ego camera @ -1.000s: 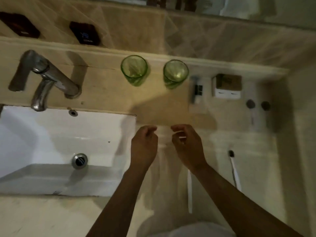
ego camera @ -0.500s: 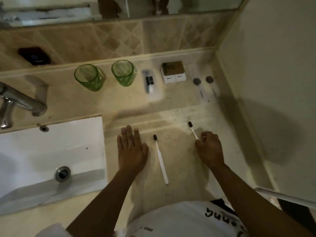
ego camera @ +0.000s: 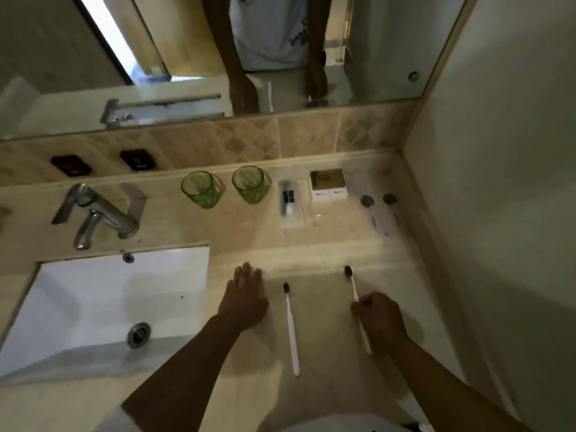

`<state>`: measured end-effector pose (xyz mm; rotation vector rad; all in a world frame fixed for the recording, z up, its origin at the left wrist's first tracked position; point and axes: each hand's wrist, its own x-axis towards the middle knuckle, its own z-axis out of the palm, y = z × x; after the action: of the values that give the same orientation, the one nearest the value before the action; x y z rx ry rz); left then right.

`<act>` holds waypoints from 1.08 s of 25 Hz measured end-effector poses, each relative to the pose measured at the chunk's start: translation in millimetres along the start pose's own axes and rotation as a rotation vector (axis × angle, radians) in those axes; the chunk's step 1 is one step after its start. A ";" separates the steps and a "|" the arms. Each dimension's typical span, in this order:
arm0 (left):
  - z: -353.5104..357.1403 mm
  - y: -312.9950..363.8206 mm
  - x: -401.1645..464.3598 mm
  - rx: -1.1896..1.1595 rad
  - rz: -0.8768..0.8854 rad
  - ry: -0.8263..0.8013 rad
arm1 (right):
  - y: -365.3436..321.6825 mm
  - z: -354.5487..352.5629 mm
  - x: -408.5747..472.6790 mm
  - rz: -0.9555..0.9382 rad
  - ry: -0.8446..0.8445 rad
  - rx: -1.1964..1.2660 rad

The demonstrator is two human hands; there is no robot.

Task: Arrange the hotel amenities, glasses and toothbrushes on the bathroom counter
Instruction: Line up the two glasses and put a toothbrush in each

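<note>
Two white toothbrushes with dark bristles lie on the beige counter (ego camera: 324,244). The left toothbrush (ego camera: 291,328) lies free between my hands. My right hand (ego camera: 378,319) is closed around the handle of the right toothbrush (ego camera: 352,283), whose head points away from me. My left hand (ego camera: 244,299) rests flat on the counter, fingers extended, holding nothing. Two green glasses (ego camera: 199,188) (ego camera: 251,183) stand upright at the back. Beside them lie a wrapped amenity packet (ego camera: 291,202), a small white box (ego camera: 328,185) and clear sachets with dark round caps (ego camera: 378,207).
A white sink basin (ego camera: 103,304) with a chrome tap (ego camera: 96,213) fills the left. A mirror (ego camera: 202,57) and tiled backsplash run along the back. A plain wall (ego camera: 498,182) closes the right side. Two dark soap dishes (ego camera: 104,162) sit on the ledge.
A second ago both hands hovered together at mid-counter. My left hand then went flat on the counter and my right hand closed on the right toothbrush; the camera has tilted up since.
</note>
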<state>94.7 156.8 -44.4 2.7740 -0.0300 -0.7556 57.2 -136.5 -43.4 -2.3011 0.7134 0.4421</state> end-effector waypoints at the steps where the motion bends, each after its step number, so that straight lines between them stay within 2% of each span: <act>1: -5.1 0.5 0.2 -0.019 0.000 -0.007 | -0.9 0.0 3.7 0.003 -0.020 0.009; 6: -12.0 12.0 -0.8 -0.110 -0.039 0.018 | -13.6 1.0 9.9 -0.062 -0.072 0.038; 9: -11.7 11.5 0.4 -0.111 -0.047 0.032 | -52.6 -2.5 16.0 -0.123 -0.082 0.222; 11: -13.5 7.4 1.1 -0.054 -0.033 0.072 | -87.0 -1.1 23.1 -0.185 -0.091 0.385; 14: -23.6 -6.6 12.0 0.109 0.047 0.164 | -142.3 2.7 39.7 -0.318 -0.124 0.430; 17: -45.6 -33.0 40.7 0.161 0.145 0.240 | -202.0 16.1 50.9 -0.392 -0.137 0.529; 20: -66.7 -67.2 70.3 0.149 0.169 0.396 | -252.2 32.7 53.0 -0.404 -0.107 0.597; 27: -82.0 -165.8 109.8 0.109 0.017 0.506 | -305.1 41.5 62.0 -0.391 0.058 0.934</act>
<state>222.4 327.4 -73.8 2.9779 0.0030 -0.0328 284.5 58.4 51.5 -1.4981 0.3532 -0.1380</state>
